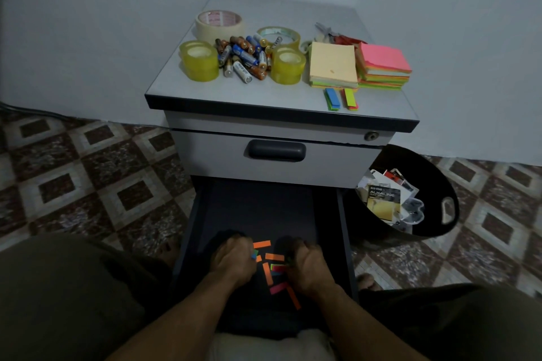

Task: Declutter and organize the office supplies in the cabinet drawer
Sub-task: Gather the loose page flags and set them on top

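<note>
The lower cabinet drawer [258, 208] is pulled open, dark inside. Several loose sticky flags [268, 271], orange, pink and green, lie scattered on its floor near the front. My left hand [233, 261] is curled with green and blue flags pinched at its fingertips. My right hand [308, 264] is curled at the right of the pile, with a dark green bit at its fingers; what it holds is unclear. On the cabinet top [264, 97] sit tape rolls [201, 63], a heap of batteries [243, 57], sticky note pads [333, 66] and stacked flags [333, 98].
A black bin [440, 184] with packaging and paper scraps stands on the tiled floor right of the cabinet. The upper drawer [275, 151] is closed. Scissors [337, 34] lie at the back of the cabinet top. My knees flank the open drawer.
</note>
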Available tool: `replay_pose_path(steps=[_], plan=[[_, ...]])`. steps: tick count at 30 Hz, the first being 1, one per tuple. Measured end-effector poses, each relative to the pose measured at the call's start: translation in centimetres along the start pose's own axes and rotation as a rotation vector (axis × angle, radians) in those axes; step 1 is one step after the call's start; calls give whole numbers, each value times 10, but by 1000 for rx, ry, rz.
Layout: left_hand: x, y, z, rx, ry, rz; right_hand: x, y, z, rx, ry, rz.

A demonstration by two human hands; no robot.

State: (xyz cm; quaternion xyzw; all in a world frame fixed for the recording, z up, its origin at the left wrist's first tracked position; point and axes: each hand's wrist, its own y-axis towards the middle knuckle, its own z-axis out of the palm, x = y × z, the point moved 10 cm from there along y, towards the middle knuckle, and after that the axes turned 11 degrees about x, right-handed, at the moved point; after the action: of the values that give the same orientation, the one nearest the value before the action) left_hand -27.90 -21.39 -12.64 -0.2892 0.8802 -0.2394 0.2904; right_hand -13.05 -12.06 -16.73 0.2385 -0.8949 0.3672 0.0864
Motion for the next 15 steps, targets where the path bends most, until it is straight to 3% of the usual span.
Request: replay_pose_path(steps=[3, 7, 15], plan=[[2, -1, 2, 14, 9, -9, -29, 50, 42, 67, -67, -34], [2, -1, 0, 4, 13, -2, 37, -24, -5, 87, -114, -140], [-3, -2, 1, 16, 35, 33, 44, -28, -9, 214, 25, -115]])
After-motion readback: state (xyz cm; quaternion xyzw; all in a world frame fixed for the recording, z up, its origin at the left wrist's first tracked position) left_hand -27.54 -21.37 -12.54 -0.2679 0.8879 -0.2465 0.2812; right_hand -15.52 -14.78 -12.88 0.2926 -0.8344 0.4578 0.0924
